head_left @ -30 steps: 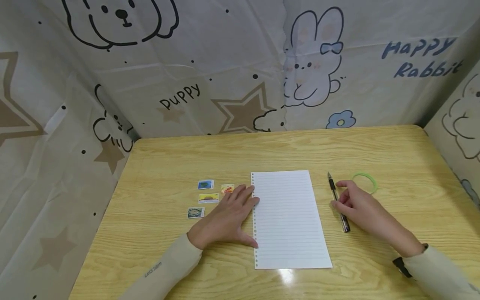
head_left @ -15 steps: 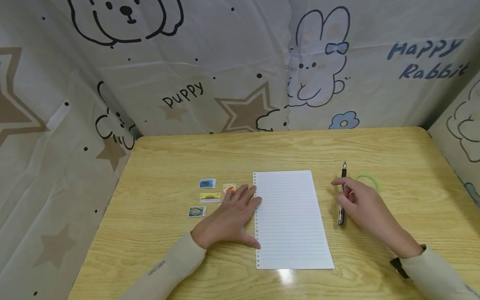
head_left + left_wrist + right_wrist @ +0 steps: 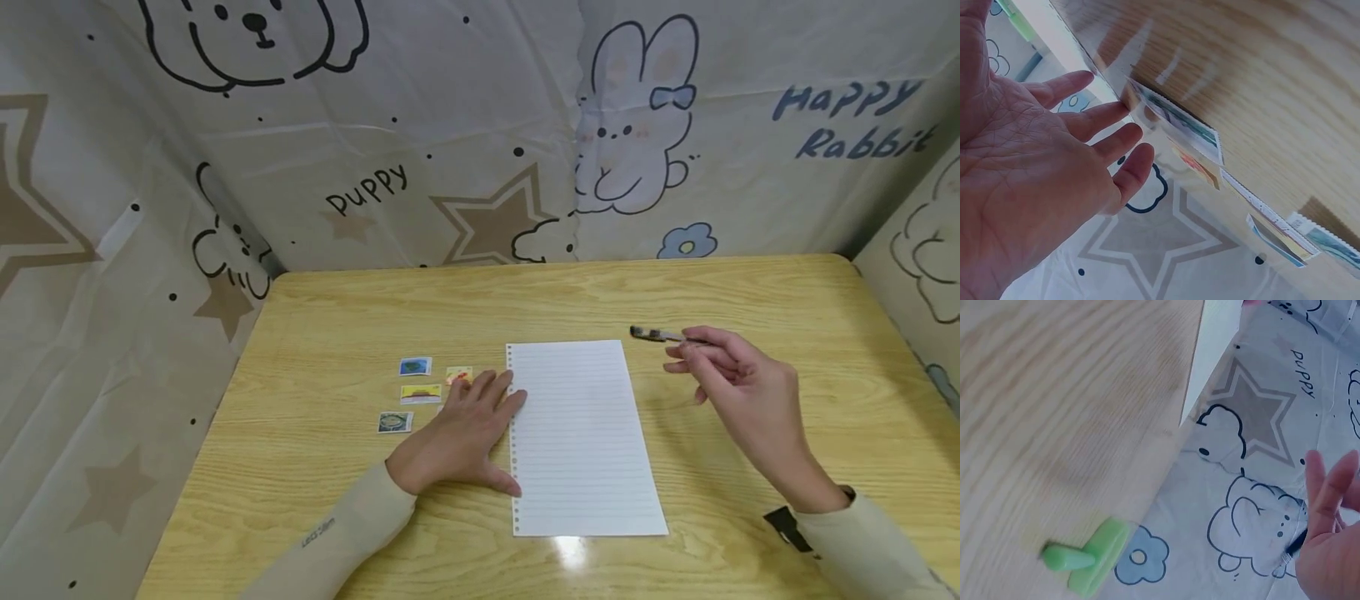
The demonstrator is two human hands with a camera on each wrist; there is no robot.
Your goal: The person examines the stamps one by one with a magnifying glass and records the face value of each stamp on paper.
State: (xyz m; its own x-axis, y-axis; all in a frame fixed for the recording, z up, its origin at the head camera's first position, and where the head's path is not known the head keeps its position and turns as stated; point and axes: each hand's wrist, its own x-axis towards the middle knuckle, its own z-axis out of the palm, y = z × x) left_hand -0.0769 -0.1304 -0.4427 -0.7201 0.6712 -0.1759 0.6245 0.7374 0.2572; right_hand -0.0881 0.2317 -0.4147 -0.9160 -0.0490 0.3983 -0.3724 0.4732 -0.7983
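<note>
A sheet of lined paper (image 3: 581,437) with punched holes down its left side lies on the table. My left hand (image 3: 467,435) rests at that left edge, fingers spread, fingertips and thumb touching the sheet. To the right of the paper and raised above the table, my right hand (image 3: 750,408) pinches a black-and-clear pen (image 3: 656,334) between thumb and fingers. The pen lies nearly level, one end pointing left; the right wrist view shows its other end, with the black grip (image 3: 1296,542). Beside my left hand lie several stamps, among them a yellow one (image 3: 421,394) and a blue one (image 3: 415,367).
A light-green object (image 3: 1100,556) with a stub stands on the table near my right hand; in the head view the hand hides it. The wooden table (image 3: 337,317) ends at a patterned cloth (image 3: 480,125) behind and at both sides.
My right hand has picked up the pen from the table, lifted it and turned it from pointing away to pointing left. The left hand stays on the paper's edge.
</note>
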